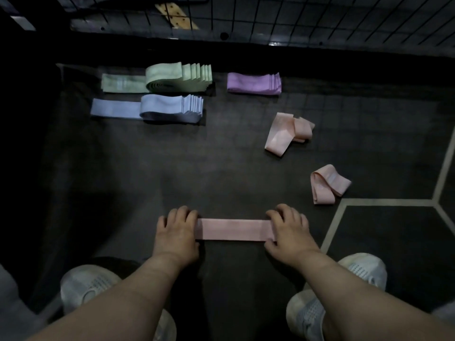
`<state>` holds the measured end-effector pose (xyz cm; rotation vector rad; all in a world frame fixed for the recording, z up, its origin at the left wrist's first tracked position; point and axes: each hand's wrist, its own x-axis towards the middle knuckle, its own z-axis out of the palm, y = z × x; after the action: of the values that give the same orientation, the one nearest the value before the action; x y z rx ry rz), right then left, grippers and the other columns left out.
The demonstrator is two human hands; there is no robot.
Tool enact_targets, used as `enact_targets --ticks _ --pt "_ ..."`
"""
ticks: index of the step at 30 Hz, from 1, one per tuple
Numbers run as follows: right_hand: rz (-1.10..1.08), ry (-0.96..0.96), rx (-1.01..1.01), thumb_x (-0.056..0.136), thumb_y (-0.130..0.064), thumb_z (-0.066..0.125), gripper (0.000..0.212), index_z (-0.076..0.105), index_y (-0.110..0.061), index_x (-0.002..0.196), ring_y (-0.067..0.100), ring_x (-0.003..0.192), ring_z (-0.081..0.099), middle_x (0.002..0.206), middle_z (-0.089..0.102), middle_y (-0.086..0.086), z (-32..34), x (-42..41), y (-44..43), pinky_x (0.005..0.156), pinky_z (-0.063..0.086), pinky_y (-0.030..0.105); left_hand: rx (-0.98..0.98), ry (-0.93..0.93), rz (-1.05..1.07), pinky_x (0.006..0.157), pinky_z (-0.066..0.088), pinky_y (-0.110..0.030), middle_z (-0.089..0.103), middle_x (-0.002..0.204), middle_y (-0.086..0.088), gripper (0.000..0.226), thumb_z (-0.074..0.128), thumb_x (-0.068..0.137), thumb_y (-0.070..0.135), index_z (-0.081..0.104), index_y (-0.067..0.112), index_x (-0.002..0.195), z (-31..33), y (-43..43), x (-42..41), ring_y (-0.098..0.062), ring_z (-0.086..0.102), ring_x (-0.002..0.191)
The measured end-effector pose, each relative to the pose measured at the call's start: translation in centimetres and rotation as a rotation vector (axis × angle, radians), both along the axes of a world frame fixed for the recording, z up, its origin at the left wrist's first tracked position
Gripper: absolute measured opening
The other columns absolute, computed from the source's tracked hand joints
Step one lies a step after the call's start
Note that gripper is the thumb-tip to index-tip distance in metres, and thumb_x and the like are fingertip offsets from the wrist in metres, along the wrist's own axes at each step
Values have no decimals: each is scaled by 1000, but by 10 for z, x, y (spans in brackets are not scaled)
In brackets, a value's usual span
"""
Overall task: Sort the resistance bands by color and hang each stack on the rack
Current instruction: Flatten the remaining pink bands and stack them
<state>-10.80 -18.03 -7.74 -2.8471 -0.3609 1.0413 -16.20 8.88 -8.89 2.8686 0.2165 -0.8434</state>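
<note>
The left hand (177,232) and the right hand (288,230) hold a pink band (234,229) flat on the dark floor (147,168).
Each hand grips one end, fingers curled over it. The band lies straight at 6 o'clock, just ahead of the white shoes (364,269). At 11 o'clock sits a green pile (177,76), with a blue pile (170,108) just below it. A purple pile (253,83) sits at 12 o'clock. Two more lie loose — a crumpled pink band (288,131) at 2 o'clock and a folded pink band (327,184) at 3 o'clock. The wire rack (320,16) runs along the top.
</note>
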Motion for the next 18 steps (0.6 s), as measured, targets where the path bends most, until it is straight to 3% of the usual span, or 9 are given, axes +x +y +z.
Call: enact_targets --ticks 2,6,9,12,16,18 --pt "-191 -41 108 89 -38 63 64 38 -31 147 25 142 29 150 29 3 3 20 6 119 22 40 -12 -35 32 114 24 -42 35 147 0 60 58 82 49 43 30 137 5 -5 8 -23 34 136" --pt "-791 43 381 88 -31 68 49 54 -34 136 32 126 51 142 46 10 -7 101 26 112 41 42 -112 -131 184 113 24 -40 41 144 -5 56 61 84 40 50 21 136 15 -28 38 -26 37 134" --pt "-1133 115 673 80 -31 68 50 57 -39 128 31 109 64 136 56 10 -11 151 41 96 56 47 -210 -177 249 117 19 -37 39 145 -1 52 57 90 36 48 23 139 25 -43 63 -22 32 137" --pt "-1285 173 801 93 -13 66 46 56 -21 137 34 108 65 128 62 14 -11 177 52 87 56 44 -336 -183 343 120 14 -35 40 144 1 51 56 92 32 47 24 141 37 -51 84 -20 30 139" --pt "-1466 -171 785 85 -6 71 30 69 -16 112 26 94 65 108 68 8 11 186 55 88 57 41 -399 -153 466 120 17 -35 42 145 -1 48 57 93 30 49 25 140 54 -54 102 -23 33 139" --pt "-1405 -275 824 83 -4 71 23 69 -19 100 18 81 64 97 68 2 39 189 52 73 57 32 -413 -152 483 119 18 -35 43 146 -1 47 57 93 30 50 26 139 65 -54 106 -23 34 139"
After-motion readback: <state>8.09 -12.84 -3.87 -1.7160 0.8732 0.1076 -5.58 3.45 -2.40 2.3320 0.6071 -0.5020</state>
